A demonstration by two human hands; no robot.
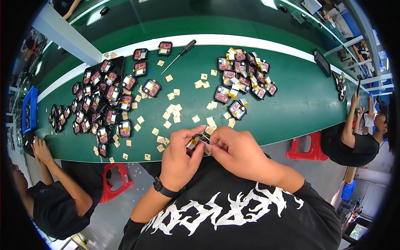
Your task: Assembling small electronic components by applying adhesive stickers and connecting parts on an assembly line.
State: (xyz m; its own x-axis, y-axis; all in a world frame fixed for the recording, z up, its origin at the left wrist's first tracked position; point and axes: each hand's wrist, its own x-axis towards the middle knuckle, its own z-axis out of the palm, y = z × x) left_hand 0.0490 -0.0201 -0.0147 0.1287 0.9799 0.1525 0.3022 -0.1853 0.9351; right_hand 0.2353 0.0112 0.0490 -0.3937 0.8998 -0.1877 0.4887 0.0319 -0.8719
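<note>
Close to my body, at the table's near edge, both hands meet over a small black electronic unit (191, 144) with a yellow-taped part. My left hand (180, 155) is closed around it, thumb and fingers gripping its sides. The fingers of my right hand (238, 151) are pinched together at the unit's right side, where something thin and pale shows; the fingertips hide most of it. Beyond my hands lie loose square beige paper pieces (170, 109). Similar black units with pinkish boards make a large pile (100, 93) on the left. Another group (241, 73) at the right has silver, yellow-taped pouches showing.
A screwdriver (179, 56) with a black handle lies near the far edge of the green table (300, 91). A blue bin (30, 109) stands at the left end. Co-workers sit on both sides, by red stools (114, 183). A metal post (66, 35) rises at the far left.
</note>
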